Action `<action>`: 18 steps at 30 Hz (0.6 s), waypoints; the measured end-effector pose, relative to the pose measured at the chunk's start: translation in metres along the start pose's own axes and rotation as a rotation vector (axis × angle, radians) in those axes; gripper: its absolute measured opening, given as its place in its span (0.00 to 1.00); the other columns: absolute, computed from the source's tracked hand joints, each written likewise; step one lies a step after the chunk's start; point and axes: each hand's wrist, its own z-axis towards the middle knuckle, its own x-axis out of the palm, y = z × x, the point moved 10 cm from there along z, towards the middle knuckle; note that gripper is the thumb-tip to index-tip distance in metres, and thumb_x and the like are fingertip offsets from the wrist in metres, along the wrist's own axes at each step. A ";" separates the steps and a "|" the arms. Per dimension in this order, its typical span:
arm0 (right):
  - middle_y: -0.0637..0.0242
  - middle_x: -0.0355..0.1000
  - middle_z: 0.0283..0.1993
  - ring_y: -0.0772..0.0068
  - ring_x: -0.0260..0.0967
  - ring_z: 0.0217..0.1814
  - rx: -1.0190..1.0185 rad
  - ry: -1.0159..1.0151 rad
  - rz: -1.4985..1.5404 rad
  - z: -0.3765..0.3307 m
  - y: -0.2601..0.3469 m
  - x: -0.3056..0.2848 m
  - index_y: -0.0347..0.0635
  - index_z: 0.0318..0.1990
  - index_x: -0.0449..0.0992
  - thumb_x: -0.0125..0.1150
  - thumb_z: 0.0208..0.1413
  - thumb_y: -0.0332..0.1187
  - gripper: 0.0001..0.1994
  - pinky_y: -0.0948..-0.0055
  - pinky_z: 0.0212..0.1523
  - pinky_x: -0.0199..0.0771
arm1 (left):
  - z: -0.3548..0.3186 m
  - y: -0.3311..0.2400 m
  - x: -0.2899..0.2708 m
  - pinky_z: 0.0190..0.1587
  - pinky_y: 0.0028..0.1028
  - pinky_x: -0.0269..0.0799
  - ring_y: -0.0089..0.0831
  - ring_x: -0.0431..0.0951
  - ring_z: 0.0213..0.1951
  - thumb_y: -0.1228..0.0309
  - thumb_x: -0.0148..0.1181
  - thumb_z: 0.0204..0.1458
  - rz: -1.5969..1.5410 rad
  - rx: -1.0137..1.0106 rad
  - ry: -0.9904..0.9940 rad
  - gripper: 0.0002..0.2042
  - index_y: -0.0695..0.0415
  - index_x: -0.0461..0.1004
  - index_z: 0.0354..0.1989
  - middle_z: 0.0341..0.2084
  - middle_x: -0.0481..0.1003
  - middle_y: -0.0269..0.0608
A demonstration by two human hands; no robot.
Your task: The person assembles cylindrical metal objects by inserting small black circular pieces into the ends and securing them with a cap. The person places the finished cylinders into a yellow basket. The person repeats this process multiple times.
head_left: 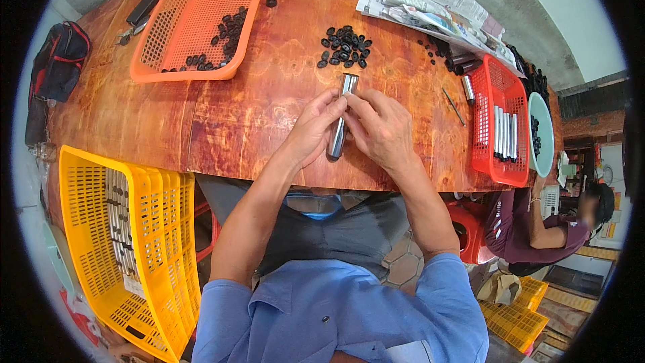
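Over the front part of the wooden table, both my hands hold one shiny metal tube (pixel 338 140) with a dark lower end. My left hand (pixel 314 126) is closed round its left side. From the right, my right hand (pixel 381 126) pinches it, thumb and fingertips near the upper part. Whether a small piece sits between those fingertips is hidden. Just beyond the tube's far end lies a loose pile of small black oval caps (pixel 345 47).
An orange basket (pixel 181 75) with black caps stands far left. At right are a red basket (pixel 478 121) of metal tubes, a pale green basin (pixel 545 141), a thin rod (pixel 453 106) and papers (pixel 430 0). A yellow crate (pixel 161 228) stands at left; a person (pixel 537 228) sits at right.
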 end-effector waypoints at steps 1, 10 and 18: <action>0.62 0.74 0.41 0.63 0.75 0.33 0.036 0.017 0.058 0.001 -0.001 0.001 0.41 0.46 0.80 0.72 0.48 0.29 0.16 0.66 0.32 0.75 | -0.001 -0.003 0.002 0.39 0.25 0.79 0.23 0.78 0.39 0.66 0.51 0.69 0.022 0.002 -0.016 0.16 0.59 0.66 0.60 0.41 0.75 0.36; 0.56 0.76 0.44 0.63 0.77 0.35 0.476 0.009 0.318 -0.037 -0.070 0.007 0.36 0.48 0.79 0.68 0.54 0.26 0.14 0.69 0.35 0.76 | -0.006 -0.007 0.001 0.30 0.27 0.77 0.29 0.79 0.30 0.57 0.52 0.67 -0.109 -0.064 -0.019 0.24 0.60 0.66 0.64 0.32 0.77 0.39; 0.53 0.76 0.38 0.55 0.77 0.38 0.511 0.065 0.285 -0.059 -0.078 0.022 0.36 0.44 0.79 0.67 0.54 0.26 0.10 0.64 0.39 0.77 | -0.006 0.001 -0.007 0.32 0.29 0.77 0.29 0.79 0.30 0.54 0.46 0.70 -0.076 -0.097 -0.108 0.24 0.59 0.65 0.65 0.34 0.77 0.39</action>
